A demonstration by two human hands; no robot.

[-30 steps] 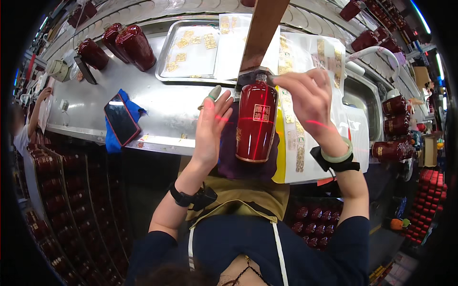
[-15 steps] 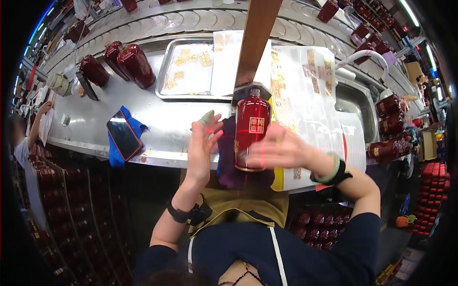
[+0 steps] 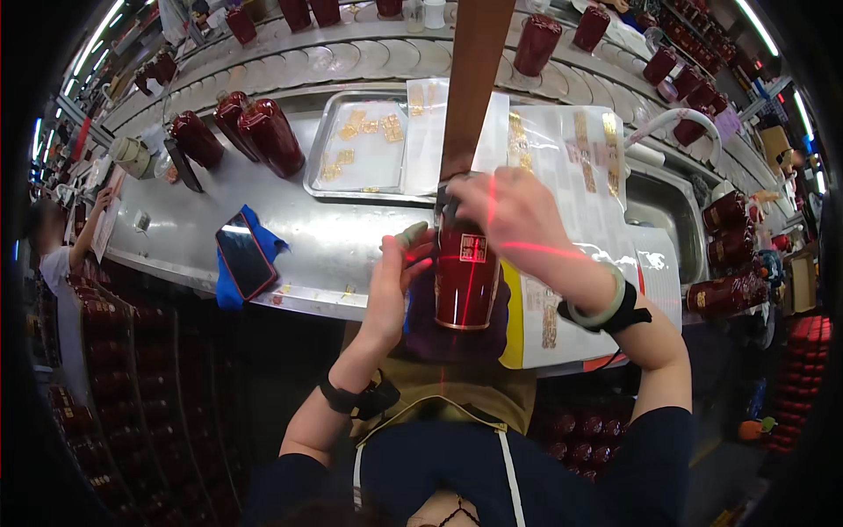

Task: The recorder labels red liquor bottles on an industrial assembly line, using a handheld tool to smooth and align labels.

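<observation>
A dark red glass bottle (image 3: 465, 294) with a small square gold label lies on a dark purple cloth (image 3: 421, 325) in front of me, its base toward me. My right hand (image 3: 509, 211) is over the bottle's neck end, fingers curled closed and a little blurred. The hand hides the neck, and what its fingertips grip cannot be made out. Beside the bottle's left side is my left hand (image 3: 395, 277), fingers apart and holding nothing, with green covers on some fingertips. Red light lines cross the bottle and my right hand.
A brown upright post (image 3: 474, 88) stands behind the bottle. Left of it lies a metal tray (image 3: 312, 180) with gold stickers; right, sticker sheets (image 3: 558, 132) and a sink (image 3: 659, 198). A phone (image 3: 246, 255) rests on blue cloth. More red bottles (image 3: 270, 136) stand left, before a conveyor (image 3: 351, 61).
My right hand has moved up from the bottle's front to its neck end, and its fingers have curled in. My left hand stays near the bottle's left side. The whole view has shifted slightly.
</observation>
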